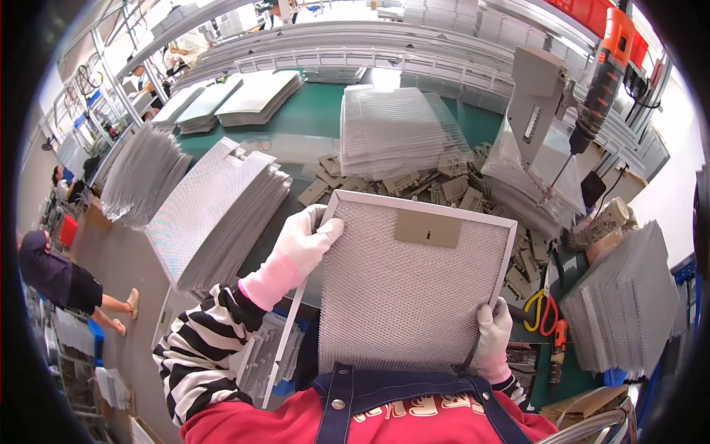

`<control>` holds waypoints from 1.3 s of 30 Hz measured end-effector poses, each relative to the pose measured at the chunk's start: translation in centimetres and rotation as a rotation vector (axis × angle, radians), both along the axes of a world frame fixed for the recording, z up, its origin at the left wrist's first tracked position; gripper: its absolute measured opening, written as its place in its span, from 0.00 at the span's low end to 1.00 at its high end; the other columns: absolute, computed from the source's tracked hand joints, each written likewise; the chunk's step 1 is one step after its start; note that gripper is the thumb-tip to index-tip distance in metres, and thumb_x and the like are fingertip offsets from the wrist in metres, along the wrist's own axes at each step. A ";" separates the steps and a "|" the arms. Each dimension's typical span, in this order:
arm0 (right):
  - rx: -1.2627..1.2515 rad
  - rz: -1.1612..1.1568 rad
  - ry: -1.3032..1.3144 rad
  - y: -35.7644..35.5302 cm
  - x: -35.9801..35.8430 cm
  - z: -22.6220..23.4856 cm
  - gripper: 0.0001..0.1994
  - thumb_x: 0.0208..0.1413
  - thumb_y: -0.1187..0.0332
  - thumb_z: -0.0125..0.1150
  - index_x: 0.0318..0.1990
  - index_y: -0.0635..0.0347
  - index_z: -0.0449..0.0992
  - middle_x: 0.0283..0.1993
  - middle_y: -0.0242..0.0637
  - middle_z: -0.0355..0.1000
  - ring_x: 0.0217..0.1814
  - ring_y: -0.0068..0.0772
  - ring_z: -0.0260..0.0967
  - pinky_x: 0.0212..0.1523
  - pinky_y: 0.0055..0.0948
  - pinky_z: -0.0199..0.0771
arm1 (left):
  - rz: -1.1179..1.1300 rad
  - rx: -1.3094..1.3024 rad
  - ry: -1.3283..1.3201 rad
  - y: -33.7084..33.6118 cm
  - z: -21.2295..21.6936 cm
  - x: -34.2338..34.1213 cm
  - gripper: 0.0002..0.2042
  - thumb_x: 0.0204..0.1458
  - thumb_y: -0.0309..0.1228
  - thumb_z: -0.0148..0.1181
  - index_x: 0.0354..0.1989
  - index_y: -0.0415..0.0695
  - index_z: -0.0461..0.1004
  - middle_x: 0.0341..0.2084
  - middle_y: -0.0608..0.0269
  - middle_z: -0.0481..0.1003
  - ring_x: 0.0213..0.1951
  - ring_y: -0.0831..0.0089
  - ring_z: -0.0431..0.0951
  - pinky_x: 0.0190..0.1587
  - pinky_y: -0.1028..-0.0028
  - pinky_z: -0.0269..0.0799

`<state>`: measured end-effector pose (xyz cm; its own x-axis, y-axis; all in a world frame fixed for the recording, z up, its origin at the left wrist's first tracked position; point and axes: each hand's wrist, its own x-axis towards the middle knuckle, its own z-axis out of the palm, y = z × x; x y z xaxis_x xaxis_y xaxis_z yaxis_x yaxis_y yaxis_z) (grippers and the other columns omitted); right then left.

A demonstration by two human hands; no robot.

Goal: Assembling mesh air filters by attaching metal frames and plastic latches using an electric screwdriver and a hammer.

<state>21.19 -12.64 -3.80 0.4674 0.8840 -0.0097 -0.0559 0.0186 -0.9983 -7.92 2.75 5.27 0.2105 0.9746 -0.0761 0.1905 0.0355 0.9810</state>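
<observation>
From my remote seat, I've got the left grip (305, 240) clasping the mesh panel (399, 296) near its upper left corner, the right grip (493, 339) pinching its right edge lower down. The panel's right in front of the red shirt (414, 422), the left metal strip (290, 325) splaying away, scissors (544, 311) beside it on the table (310, 133)

Orange-and-black power screwdriver (603, 81) hanging far right, pointing down. Yellow-and-red-handled scissors (543, 297) near right, orange-handled tool (560, 340) just beside them. Person in dark clothes (52, 268) on the left, red box (67, 231) beyond.
</observation>
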 end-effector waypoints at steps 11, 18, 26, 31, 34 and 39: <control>0.027 0.098 -0.094 1.2 -0.9 1.8 0.09 0.57 0.71 0.51 0.43 0.66 0.67 0.36 0.28 0.67 0.36 0.17 0.59 0.40 0.19 0.61 | 0.061 0.057 0.117 0.4 2.4 -1.5 0.10 0.54 0.31 0.54 0.37 0.35 0.69 0.28 0.70 0.70 0.32 0.84 0.66 0.37 0.80 0.63; 0.045 0.082 -0.008 0.3 -0.9 1.6 0.11 0.58 0.69 0.50 0.44 0.68 0.65 0.37 0.31 0.66 0.38 0.19 0.59 0.43 0.20 0.59 | 0.115 0.116 0.054 -2.5 1.1 0.2 0.12 0.55 0.32 0.52 0.37 0.33 0.69 0.26 0.66 0.71 0.30 0.82 0.67 0.35 0.79 0.65; 0.049 -0.022 0.042 0.5 -0.2 0.3 0.07 0.59 0.71 0.48 0.40 0.67 0.65 0.35 0.30 0.65 0.35 0.18 0.58 0.39 0.19 0.61 | 0.041 0.072 0.195 -3.1 -1.0 0.8 0.14 0.53 0.36 0.52 0.38 0.35 0.70 0.24 0.58 0.74 0.29 0.74 0.73 0.36 0.73 0.68; 0.089 0.019 0.072 1.1 -0.6 0.8 0.11 0.61 0.70 0.46 0.46 0.68 0.63 0.39 0.32 0.66 0.38 0.20 0.60 0.41 0.20 0.62 | 0.070 0.026 0.026 -1.9 -1.4 1.0 0.16 0.53 0.35 0.53 0.42 0.33 0.70 0.25 0.64 0.71 0.30 0.81 0.68 0.35 0.79 0.65; 0.067 0.085 0.070 1.1 -0.4 0.9 0.11 0.61 0.71 0.45 0.47 0.69 0.62 0.39 0.32 0.65 0.38 0.20 0.60 0.41 0.19 0.61 | 0.049 0.091 0.067 -0.3 -1.4 -0.3 0.18 0.53 0.36 0.53 0.43 0.32 0.69 0.27 0.59 0.73 0.31 0.78 0.70 0.37 0.76 0.67; 0.044 0.111 0.010 1.2 -0.8 1.4 0.11 0.62 0.70 0.43 0.47 0.69 0.61 0.39 0.33 0.65 0.39 0.21 0.60 0.42 0.20 0.62 | 0.076 0.047 0.242 -1.3 0.4 -0.5 0.15 0.54 0.35 0.52 0.37 0.32 0.70 0.25 0.59 0.73 0.30 0.76 0.71 0.35 0.75 0.66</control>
